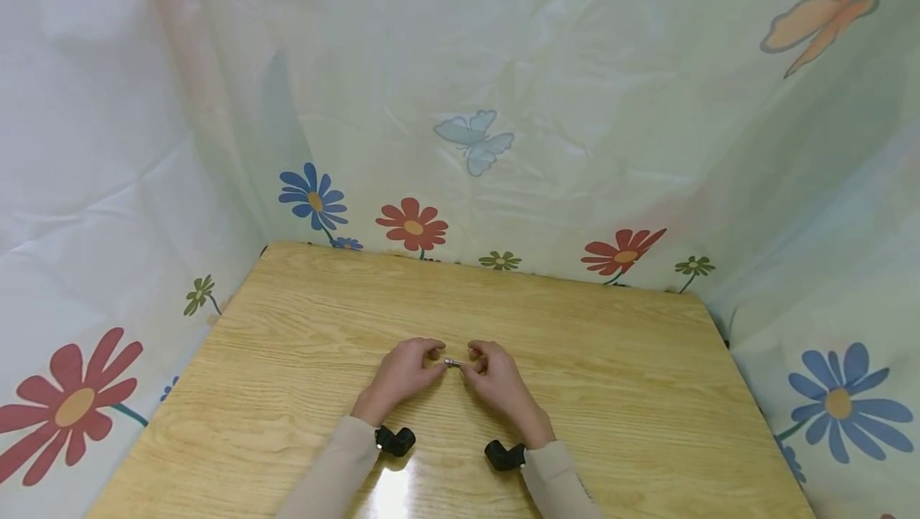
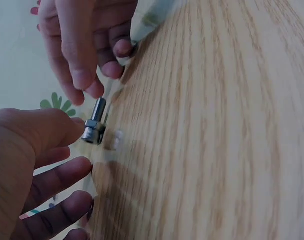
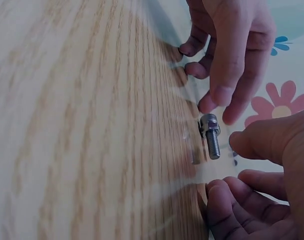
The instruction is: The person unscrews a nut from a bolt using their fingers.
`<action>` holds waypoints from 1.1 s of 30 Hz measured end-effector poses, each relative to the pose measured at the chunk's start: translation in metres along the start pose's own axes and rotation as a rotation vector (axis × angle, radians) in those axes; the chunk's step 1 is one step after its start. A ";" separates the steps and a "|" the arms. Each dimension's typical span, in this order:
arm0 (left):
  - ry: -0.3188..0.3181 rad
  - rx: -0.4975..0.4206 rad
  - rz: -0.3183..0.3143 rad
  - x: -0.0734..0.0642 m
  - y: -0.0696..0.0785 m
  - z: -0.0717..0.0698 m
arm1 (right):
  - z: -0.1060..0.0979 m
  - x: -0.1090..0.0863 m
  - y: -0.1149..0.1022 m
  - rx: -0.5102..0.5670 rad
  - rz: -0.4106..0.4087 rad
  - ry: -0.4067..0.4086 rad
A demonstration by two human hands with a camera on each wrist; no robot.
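A short metal socket-head bolt with a nut threaded close under its head appears to lie on the wooden table between the two hands. In the left wrist view the bolt has its head toward the left thumb. The left hand has its thumb tip right beside the bolt's head; whether they touch is hard to tell. On the other side, the right hand is near the threaded end. A small gap shows between its thumb and the bolt in the right wrist view. Both hands have loosely bent fingers.
The wood-grain table extends all around the hands. A flowered, butterfly-printed curtain hangs behind it and on both sides. Each wrist carries a black camera, one on the left and one on the right.
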State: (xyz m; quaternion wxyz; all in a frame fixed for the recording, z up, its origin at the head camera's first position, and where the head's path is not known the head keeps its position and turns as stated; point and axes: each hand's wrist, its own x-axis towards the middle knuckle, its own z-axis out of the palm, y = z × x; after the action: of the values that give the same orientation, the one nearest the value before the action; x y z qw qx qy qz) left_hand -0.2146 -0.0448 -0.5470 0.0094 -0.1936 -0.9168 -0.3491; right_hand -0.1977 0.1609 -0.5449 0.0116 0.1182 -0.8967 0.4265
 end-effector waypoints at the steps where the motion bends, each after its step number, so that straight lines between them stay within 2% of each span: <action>1: 0.000 -0.004 0.002 0.000 0.001 0.001 | 0.001 0.000 0.000 -0.002 -0.003 -0.001; 13: 0.009 -0.013 0.029 0.002 0.005 0.004 | 0.004 0.001 0.000 -0.062 -0.029 0.009; 21: 0.045 0.034 0.055 0.004 0.005 0.008 | 0.006 0.003 0.001 -0.105 -0.048 0.026; 33: 0.050 0.038 0.052 0.005 0.005 0.010 | 0.007 0.004 -0.002 -0.132 -0.103 0.013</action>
State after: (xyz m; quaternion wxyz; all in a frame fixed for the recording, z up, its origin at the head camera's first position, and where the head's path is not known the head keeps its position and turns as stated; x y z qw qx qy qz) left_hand -0.2159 -0.0335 -0.5507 0.0448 -0.2083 -0.9174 -0.3360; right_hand -0.2004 0.1536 -0.5472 0.0471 0.1606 -0.9155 0.3658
